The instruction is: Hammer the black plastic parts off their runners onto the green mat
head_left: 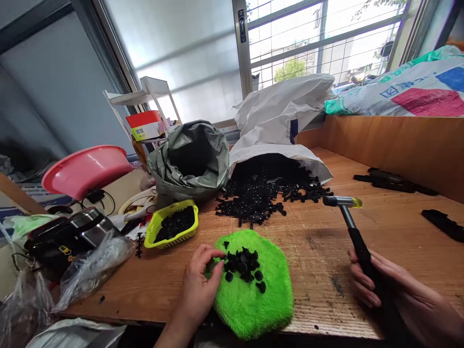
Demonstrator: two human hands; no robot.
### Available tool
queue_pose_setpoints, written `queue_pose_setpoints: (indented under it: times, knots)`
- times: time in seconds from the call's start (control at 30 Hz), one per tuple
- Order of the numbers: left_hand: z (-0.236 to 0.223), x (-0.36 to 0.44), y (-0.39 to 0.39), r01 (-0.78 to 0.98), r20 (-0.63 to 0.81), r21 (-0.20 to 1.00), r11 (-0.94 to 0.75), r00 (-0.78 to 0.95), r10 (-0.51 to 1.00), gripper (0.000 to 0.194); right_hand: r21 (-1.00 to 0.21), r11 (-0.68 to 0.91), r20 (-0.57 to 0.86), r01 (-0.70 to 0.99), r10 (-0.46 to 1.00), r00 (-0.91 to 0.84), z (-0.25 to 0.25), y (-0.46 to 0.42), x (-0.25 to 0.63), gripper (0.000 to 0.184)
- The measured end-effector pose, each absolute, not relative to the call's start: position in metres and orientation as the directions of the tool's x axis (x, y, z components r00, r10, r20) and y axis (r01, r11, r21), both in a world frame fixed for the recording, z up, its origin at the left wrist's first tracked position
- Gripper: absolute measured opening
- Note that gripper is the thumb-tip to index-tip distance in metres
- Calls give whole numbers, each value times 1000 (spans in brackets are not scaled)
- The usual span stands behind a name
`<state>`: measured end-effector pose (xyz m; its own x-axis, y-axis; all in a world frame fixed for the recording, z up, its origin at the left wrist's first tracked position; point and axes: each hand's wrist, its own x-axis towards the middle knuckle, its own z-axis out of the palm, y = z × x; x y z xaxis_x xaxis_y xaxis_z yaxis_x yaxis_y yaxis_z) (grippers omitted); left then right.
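Note:
My right hand [398, 290] is wrapped round the black grip of a small hammer [348, 216], whose head has a dark face on one side and a yellow one on the other. The hammer is raised above the right of the wooden table. My left hand [201, 280] is at the left edge of a fuzzy green pad [261, 309], thumb and forefinger curled together at a small black plastic part [224, 257]. On the pad lies a heap of small black plastic parts [243, 263], some with round flat heads.
A yellow basket [149, 239] of black pieces stands left of the pad. Behind it sits an open grey-green sack [192, 186]. More black pieces [257, 193] spill from a white sack [282, 106]. Black strips [393, 181] lie at right, by a wooden partition [398, 145]. Plastic bags [97, 270] lie left.

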<state>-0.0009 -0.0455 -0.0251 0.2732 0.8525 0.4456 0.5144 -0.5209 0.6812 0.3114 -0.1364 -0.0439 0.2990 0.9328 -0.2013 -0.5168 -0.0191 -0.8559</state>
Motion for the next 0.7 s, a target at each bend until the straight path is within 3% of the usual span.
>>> queue_pose_setpoints:
  times: [0.3,0.5,0.7]
  knots:
    - [-23,-9,-57,494,398,636,-593,448,800,13,-831,-57,-233,-554,939,253,-54,-135,319,33]
    - [-27,-13,-62,538,452,625,-566,342,824,9,-836,-38,-210,-547,944,256,-55,-134,319,30]
    - [-29,-10,-68,542,396,596,-592,443,804,11,-827,-18,-177,-562,957,230,-68,-134,326,27]
